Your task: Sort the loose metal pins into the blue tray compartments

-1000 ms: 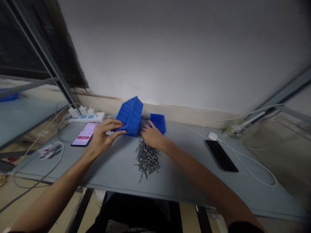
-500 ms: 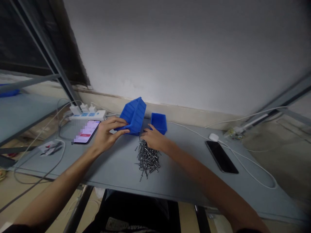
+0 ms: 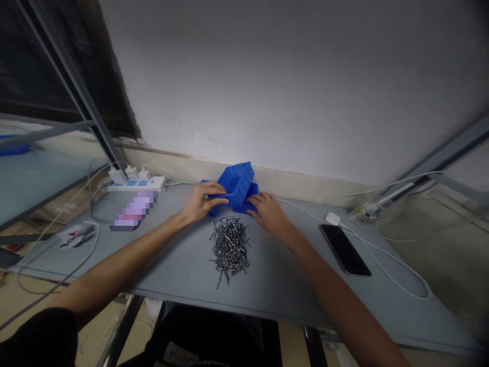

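Observation:
A blue plastic bin (image 3: 237, 181) sits tilted at the back of the grey table (image 3: 290, 278), leaning over a second, smaller blue bin (image 3: 249, 202) behind it. My left hand (image 3: 200, 202) grips the tilted bin's left front edge. My right hand (image 3: 269, 213) rests with fingers spread against the smaller bin's right side. A pile of dark metal nails (image 3: 229, 247) lies loose on the table just in front of both hands.
A lit phone (image 3: 133, 216) and a white power strip (image 3: 135, 184) with chargers lie at the left, with cables trailing off the edge. A dark phone (image 3: 344, 249), a white charger (image 3: 332, 218) and its cable are at the right. A wall stands close behind.
My left hand carried the tilted blue bin right and back, lowering it against the smaller bin. My right hand moved from the nail pile to the smaller bin's side.

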{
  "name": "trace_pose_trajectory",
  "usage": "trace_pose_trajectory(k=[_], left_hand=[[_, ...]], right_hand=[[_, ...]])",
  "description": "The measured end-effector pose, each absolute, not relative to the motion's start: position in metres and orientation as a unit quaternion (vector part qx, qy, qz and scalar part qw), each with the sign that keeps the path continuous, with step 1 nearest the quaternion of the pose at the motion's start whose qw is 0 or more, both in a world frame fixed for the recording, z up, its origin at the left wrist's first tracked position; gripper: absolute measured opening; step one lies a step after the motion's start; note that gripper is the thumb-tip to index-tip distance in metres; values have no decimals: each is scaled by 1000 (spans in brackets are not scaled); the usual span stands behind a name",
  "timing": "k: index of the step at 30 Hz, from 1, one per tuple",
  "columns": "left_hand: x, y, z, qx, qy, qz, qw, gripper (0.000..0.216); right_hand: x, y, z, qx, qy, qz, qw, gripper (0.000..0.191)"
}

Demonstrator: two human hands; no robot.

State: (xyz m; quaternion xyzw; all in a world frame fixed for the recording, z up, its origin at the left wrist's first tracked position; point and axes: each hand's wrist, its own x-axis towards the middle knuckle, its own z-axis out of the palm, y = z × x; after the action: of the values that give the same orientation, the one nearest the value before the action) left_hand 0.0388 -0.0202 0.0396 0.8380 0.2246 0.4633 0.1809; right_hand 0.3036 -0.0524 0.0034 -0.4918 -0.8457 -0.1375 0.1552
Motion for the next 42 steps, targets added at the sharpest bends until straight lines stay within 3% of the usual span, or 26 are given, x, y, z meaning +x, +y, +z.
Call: trace_pose_trajectory(k=[7, 18, 31, 35, 40, 42], left_hand=[[43, -5, 15, 910, 209, 357, 25, 21], [69, -4, 5, 950, 211, 204, -103, 20], [66, -2, 0, 959, 220, 178, -23, 22], [43, -9, 13, 947, 242, 208, -18, 38], [4, -11, 20, 932, 306, 183, -59, 44], [-3, -10, 17, 942, 293, 158, -45, 40]], right_hand=[[338, -63, -7, -530, -831, -135, 105, 9], [347, -86, 6, -586, -798, -104, 90, 12], [343, -80, -11, -575, -799, -111, 137, 15], [344, -79, -12, -557, -808, -109, 157, 16], [324, -78, -18, -550, -799, -134, 201, 58], [310, -75, -24, -538, -808, -111, 214, 58]])
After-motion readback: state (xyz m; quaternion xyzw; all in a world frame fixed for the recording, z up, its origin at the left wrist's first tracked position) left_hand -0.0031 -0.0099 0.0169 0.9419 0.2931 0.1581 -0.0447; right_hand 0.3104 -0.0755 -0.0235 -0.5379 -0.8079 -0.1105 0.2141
